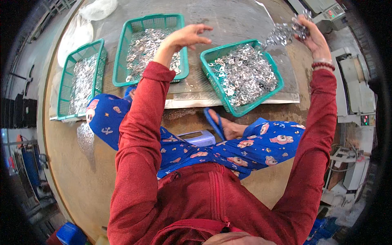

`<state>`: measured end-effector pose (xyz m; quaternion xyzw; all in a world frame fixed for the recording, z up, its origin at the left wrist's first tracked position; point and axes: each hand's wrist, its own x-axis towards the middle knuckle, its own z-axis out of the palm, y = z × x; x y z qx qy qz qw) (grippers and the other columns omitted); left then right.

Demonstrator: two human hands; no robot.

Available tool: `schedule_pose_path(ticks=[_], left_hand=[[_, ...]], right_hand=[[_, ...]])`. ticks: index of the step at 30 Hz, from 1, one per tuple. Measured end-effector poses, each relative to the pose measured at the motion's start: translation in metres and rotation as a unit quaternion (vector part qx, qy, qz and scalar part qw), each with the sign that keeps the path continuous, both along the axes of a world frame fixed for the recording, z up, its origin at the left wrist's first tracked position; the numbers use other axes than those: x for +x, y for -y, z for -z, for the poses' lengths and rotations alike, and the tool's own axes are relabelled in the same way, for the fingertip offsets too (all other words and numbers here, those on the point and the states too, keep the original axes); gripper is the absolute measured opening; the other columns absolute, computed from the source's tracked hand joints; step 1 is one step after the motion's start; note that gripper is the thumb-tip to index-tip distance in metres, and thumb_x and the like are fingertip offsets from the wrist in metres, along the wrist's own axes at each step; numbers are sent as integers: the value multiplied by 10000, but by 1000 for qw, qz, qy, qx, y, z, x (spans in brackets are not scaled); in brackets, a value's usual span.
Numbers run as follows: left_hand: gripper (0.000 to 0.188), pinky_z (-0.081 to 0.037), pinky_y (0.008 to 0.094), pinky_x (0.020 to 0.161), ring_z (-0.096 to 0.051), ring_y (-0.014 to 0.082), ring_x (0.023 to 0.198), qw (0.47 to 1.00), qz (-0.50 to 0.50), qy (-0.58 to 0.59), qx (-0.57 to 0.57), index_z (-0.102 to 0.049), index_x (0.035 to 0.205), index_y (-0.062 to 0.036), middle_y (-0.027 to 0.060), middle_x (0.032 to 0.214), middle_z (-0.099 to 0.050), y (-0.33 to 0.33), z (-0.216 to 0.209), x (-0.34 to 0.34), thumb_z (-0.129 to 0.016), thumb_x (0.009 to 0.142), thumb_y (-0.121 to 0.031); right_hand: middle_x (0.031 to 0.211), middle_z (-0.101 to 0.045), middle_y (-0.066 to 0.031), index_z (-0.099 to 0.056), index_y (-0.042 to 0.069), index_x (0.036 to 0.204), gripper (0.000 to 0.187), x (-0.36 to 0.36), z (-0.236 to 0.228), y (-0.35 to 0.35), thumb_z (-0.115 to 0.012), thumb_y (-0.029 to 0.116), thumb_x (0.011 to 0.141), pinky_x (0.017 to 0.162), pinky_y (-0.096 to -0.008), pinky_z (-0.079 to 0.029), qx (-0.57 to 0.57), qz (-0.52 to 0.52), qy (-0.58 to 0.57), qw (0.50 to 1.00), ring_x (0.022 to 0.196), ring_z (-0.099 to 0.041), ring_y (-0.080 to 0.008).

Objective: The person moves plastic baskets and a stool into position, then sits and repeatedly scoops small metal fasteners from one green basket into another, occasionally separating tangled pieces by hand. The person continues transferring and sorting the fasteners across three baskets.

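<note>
My right hand (314,40) is raised at the far right, its fingers curled around a clump of small shiny metal pieces (301,31). Left of it, more metal pieces (279,35) show near the far right corner of the right green basket (212,84); whether they hang or lie there I cannot tell. That basket is filled with small metal pieces (247,75). My left hand (185,37) hovers by the right side of the middle green basket (119,61), fingers spread and holding nothing. Similar pieces (143,51) cover the middle basket's bottom.
A narrower green basket (64,85) with metal pieces stands at the left. White plastic bags (75,38) lie behind it. The baskets rest on a grey board (237,20). Below are my legs in blue patterned trousers and a lavender stool (200,139). Machines (353,77) line the right side.
</note>
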<state>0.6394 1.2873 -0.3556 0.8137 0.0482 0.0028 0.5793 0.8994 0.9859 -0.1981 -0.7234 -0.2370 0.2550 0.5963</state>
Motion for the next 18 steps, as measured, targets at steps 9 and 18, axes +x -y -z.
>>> schedule_pose_path(ticks=[9, 18], left_hand=[[1271, -535, 442, 792, -452, 354, 1203, 984, -42, -8, -171, 85, 1458, -101, 299, 1453, -177, 56, 1, 30, -855, 616, -259], [1069, -465, 569, 908, -511, 456, 1086, 732, -60, 232, -637, 0, 1449, -317, 222, 1360, -245, -3, 14, -6, -711, 741, 50]], right_hand=[[1024, -639, -10, -606, 71, 1083, 322, -59, -111, -99, -695, 209, 806, 493, -189, -538, 79, -114, 31, 990, 830, -633, -110], [1000, -642, 34, -611, 150, 1144, 399, -99, -78, -225, -707, 271, 776, 621, -221, -466, 18, -276, 34, 960, 815, -581, -71]])
